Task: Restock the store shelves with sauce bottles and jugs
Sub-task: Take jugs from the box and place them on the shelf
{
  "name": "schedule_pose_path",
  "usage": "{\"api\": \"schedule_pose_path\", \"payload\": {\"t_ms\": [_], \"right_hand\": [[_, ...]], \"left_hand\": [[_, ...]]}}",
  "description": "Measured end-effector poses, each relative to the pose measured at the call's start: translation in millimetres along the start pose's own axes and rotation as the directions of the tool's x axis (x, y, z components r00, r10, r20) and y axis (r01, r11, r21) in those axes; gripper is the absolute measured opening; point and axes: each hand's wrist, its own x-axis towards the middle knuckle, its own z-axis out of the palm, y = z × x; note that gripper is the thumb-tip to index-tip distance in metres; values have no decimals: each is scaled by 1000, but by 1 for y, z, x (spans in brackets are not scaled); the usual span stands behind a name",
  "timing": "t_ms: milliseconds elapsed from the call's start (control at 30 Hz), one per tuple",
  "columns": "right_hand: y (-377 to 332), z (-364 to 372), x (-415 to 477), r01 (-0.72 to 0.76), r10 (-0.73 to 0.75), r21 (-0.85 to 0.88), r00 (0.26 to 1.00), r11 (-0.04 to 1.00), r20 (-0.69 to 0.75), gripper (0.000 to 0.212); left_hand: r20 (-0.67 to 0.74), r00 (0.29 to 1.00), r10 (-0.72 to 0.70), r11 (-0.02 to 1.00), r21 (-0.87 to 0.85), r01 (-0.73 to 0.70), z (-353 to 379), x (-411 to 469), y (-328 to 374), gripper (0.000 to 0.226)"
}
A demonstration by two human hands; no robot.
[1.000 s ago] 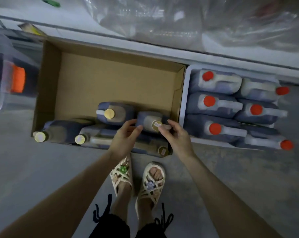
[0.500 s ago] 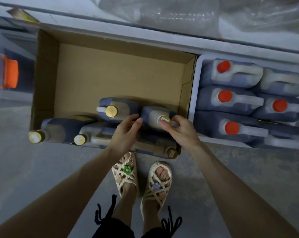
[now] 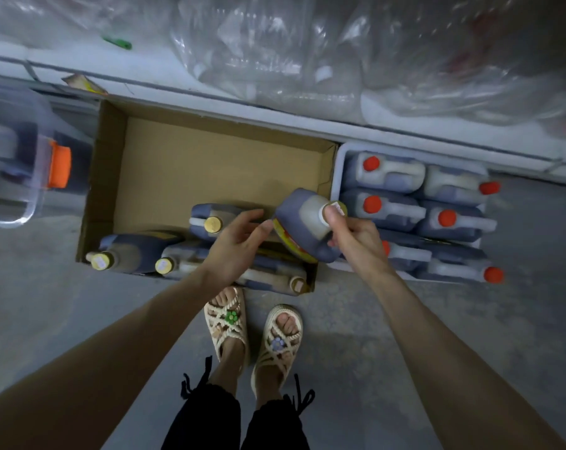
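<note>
Now the fingers of the right hand (image 3: 356, 237) are curled around the neck and handle of a dark sauce jug (image 3: 302, 222), with the thumb lying across its gold cap (image 3: 341, 207). The left hand (image 3: 237, 245) holds nothing. Its fingers are loosely spread, and the tips reach the jug's side by the yellow label; whether they touch it is hard to tell.

Half a second ago this jug stood upright in the cardboard box (image 3: 106, 177) with both hands at its top. It is now lifted and tilted, hanging over the box's right corner. The pick-up looks done, and carrying it to a shelf is the likely next step.

Four more gold-capped jugs (image 3: 135, 253) remain along the near side of the box, so much restocking is left. Just right of the box, a white tray (image 3: 337, 170) holds packed red-capped jugs (image 3: 388, 172), close under the lifted jug and easy to knock. At the far left a clear bin (image 3: 28, 203) holds something with an orange cap. Beyond the box runs a pale shelf edge (image 3: 210, 94), piled with clear plastic bags (image 3: 275, 50) that may crowd any free space there.
</note>
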Motion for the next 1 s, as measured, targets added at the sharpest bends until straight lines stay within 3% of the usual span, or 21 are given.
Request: {"api": "schedule_pose_path", "payload": {"t_ms": [100, 233, 367, 467, 667, 800, 900, 1000], "right_hand": [[-48, -38, -31, 39, -39, -25, 999, 999, 24, 56], [-124, -96, -81, 102, -101, -28, 995, 994, 22, 55], [-209, -154, -137, 188, -189, -74, 982, 979, -6, 61], [-267, -195, -178, 273, -278, -84, 959, 958, -51, 61], [-387, -283, -272, 441, -447, -71, 875, 895, -186, 64], [-454, -338, -331, 553, -566, -124, 790, 824, -236, 66], [-491, -370, -358, 600, -619, -159, 738, 784, -268, 74], [-519, -398, -374, 642, -650, -136, 703, 755, -288, 72]], "left_hand": [[59, 997, 59, 998, -4, -58, 0, -24, 49, 41], [151, 973, 176, 982, 41, -184, -5, -63, 132, 65], [222, 923, 313, 939, 73, -336, -14, -110, 220, 63], [279, 869, 409, 885, 111, -453, -21, -145, 284, 82], [314, 740, 595, 755, 96, -648, -36, -233, 417, 94], [296, 647, 703, 643, 123, -756, -43, -290, 500, 84], [270, 591, 760, 578, 133, -805, -43, -323, 550, 75], [256, 563, 786, 547, 136, -826, -41, -343, 591, 84]]}}
